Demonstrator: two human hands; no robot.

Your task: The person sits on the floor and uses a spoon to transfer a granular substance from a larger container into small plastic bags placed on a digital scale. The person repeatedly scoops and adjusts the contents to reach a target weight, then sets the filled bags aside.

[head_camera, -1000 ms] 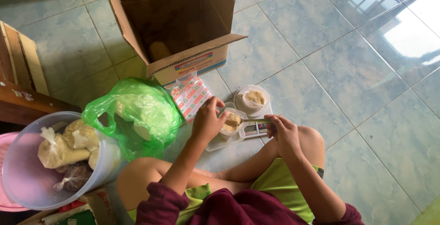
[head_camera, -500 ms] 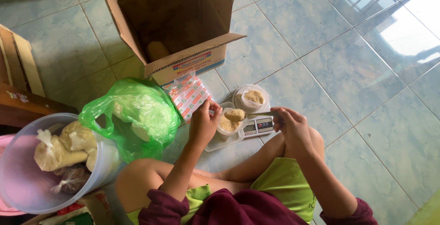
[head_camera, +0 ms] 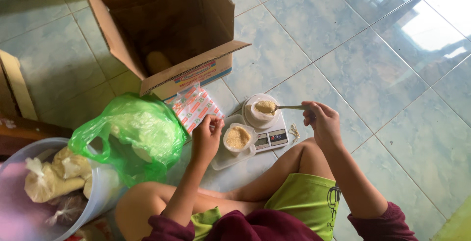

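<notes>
Open brown cardboard box point(head_camera: 162, 30) stands on the floor tiles point(head_camera: 343, 59) ahead of me, front flap folded down, with a red and blue label strip on it. Just below it lies a flat pack of small sachets point(head_camera: 195, 107), white with red and green print, leaning against the box flap. Left of that is a crumpled green plastic bag point(head_camera: 132, 133), and at far left a pale bucket point(head_camera: 73, 206) with knotted clear bags of beige stuff inside. My right hand point(head_camera: 321, 123) is closed on the handle of a spoon point(head_camera: 287, 107), held level, its bowl loaded with tan powder and over a small round white cup point(head_camera: 260, 111). That cup sits on a small kitchen scale point(head_camera: 272, 137), white with a grey display and buttons, near my right knee. A second cup point(head_camera: 238, 138) full of the same tan powder sits on a clear lid or tray, touching the scale's left edge. My left hand point(head_camera: 206, 138) is just left of that cup, fingers pinched together on something small; cannot tell what.
</notes>
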